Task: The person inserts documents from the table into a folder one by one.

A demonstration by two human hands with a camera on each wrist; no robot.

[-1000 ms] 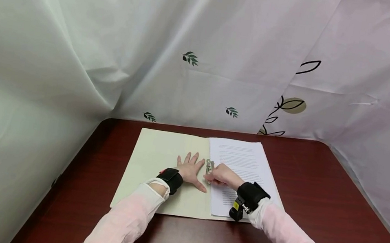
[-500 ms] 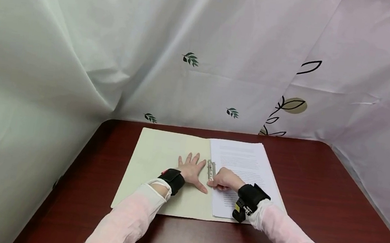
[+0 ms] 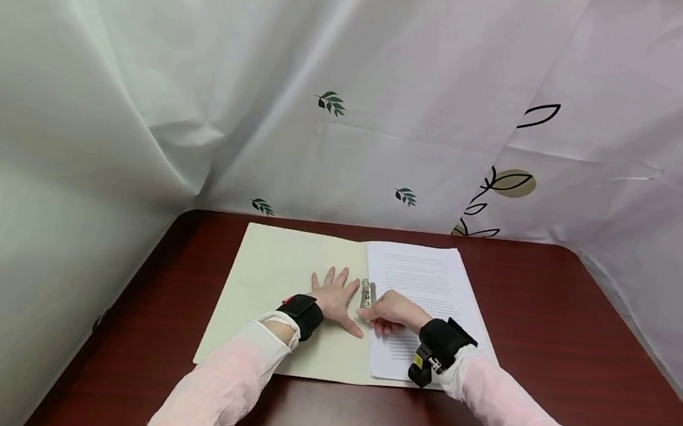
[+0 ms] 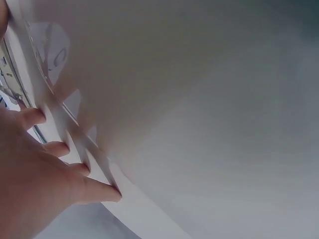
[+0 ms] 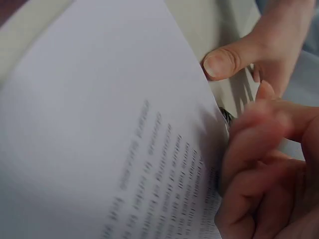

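A cream file folder (image 3: 284,252) lies spread on the table with a stack of printed sheets (image 3: 415,269) on its right side. A metal lever clip (image 3: 367,290) runs along the fold, beside the left edge of the sheets. My left hand (image 3: 332,302) rests flat on the left cover, fingers spread, thumb towards the clip. With curled fingers my right hand (image 3: 392,311) grips the near end of the clip, its wrist over the sheets. In the right wrist view the curled fingers (image 5: 249,164) are partly blurred and hide most of the clip (image 5: 227,115).
The dark red-brown table (image 3: 564,343) extends around the folder on all sides. A white patterned curtain (image 3: 349,156) hangs behind the table and along both sides. Black camera straps (image 3: 446,343) are on both wrists.
My right hand's fingertips slid towards me along the clip half a second ago, then came back up and slightly left. My left hand has stayed in place on the cover.
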